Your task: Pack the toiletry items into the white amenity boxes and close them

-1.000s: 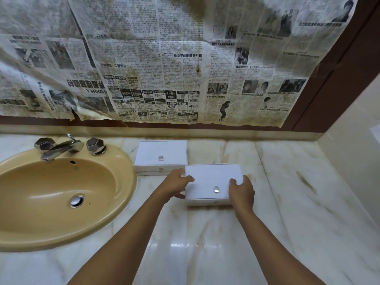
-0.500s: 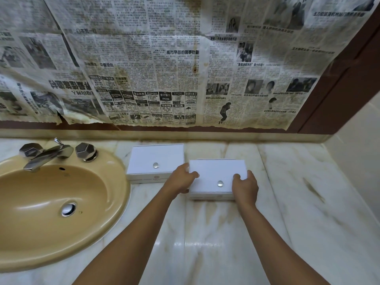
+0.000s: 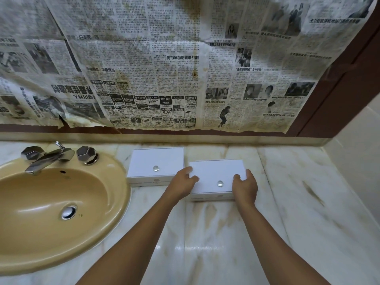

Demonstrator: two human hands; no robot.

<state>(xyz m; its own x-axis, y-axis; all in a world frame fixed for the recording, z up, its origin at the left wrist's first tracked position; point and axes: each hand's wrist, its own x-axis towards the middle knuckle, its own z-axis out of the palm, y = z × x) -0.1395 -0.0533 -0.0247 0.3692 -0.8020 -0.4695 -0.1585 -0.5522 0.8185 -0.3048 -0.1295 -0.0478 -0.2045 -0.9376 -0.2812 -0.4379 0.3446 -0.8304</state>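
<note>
White amenity boxes — both lidded; my left hand (image 3: 181,185) and right hand (image 3: 244,187) grasp the centre-frame box (image 3: 216,177) — packing seems finished.

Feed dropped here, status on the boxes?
Left hand and right hand grip near box. Both lids closed. Far box beside it. Nothing blocking.

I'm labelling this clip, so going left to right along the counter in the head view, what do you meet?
Tan oval sink → chrome faucet → closed white box by the sink → left hand → second closed white box → right hand → bare marble counter.
</note>
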